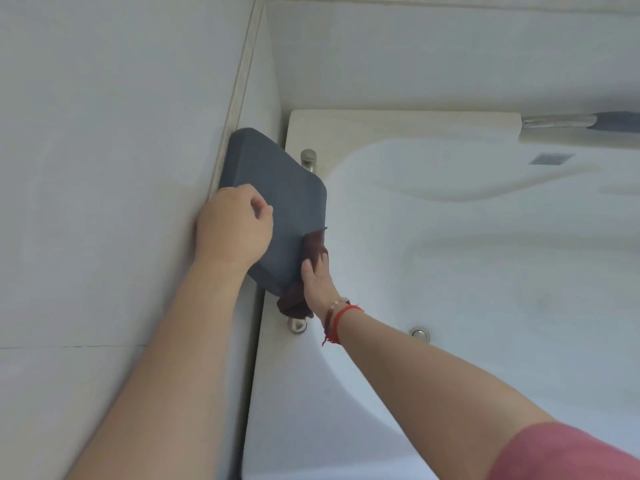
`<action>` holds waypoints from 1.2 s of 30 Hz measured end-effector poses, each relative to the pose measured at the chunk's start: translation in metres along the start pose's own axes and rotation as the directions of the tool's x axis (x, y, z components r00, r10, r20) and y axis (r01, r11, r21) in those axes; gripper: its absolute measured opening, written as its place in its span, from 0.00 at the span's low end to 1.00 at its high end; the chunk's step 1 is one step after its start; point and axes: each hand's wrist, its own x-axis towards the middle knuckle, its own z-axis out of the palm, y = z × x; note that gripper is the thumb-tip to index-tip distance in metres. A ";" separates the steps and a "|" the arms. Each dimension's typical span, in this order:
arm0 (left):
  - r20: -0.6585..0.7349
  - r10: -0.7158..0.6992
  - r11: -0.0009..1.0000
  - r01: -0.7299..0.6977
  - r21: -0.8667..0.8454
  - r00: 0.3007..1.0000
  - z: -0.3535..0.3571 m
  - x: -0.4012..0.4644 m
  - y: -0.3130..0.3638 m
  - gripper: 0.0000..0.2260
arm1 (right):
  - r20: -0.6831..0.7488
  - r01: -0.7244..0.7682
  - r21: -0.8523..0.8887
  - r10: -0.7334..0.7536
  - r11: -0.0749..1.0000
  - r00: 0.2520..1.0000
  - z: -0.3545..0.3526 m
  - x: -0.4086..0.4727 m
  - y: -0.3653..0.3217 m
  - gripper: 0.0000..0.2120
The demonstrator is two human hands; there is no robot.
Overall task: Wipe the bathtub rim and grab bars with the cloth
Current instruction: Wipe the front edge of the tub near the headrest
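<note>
A dark grey bath cushion [277,188] is tilted up off the left bathtub rim [381,123]. My left hand [235,226] grips its wall-side edge and holds it raised. My right hand [317,275] grips a dark brown cloth [313,244] and presses it under the cushion's tub-side edge, where the grab bar runs. Only the bar's two chrome mounts show: the far mount [308,159] and the near mount [298,325]. The bar itself is hidden behind cushion, cloth and hand.
The white tub basin [485,271] fills the right, with a round chrome fitting [420,334] on its near wall and a grey vent [550,159] farther back. A second grey cushion [616,123] lies on the far rim. Tiled wall [104,133] stands to the left.
</note>
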 end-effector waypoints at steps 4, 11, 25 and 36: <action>-0.005 0.001 1.000 -0.001 -0.004 1.000 0.001 0.003 -0.003 0.07 | 0.071 -0.226 0.120 0.219 0.967 0.973 -0.025 -0.010 0.029 0.19; -0.019 0.013 1.000 -0.013 -0.007 1.000 0.003 0.005 -0.004 0.07 | 0.043 -0.259 0.513 0.277 0.818 0.960 -0.083 -0.027 0.072 0.16; -0.044 0.042 0.999 -0.041 0.025 0.998 0.006 0.007 -0.006 0.07 | 0.346 0.267 -0.846 0.095 0.461 0.933 0.022 -0.072 0.133 0.39; -0.035 0.057 0.997 -0.055 0.054 0.998 0.007 0.007 -0.006 0.06 | 0.684 0.684 -0.726 -0.035 0.065 0.729 0.023 -0.052 0.142 0.26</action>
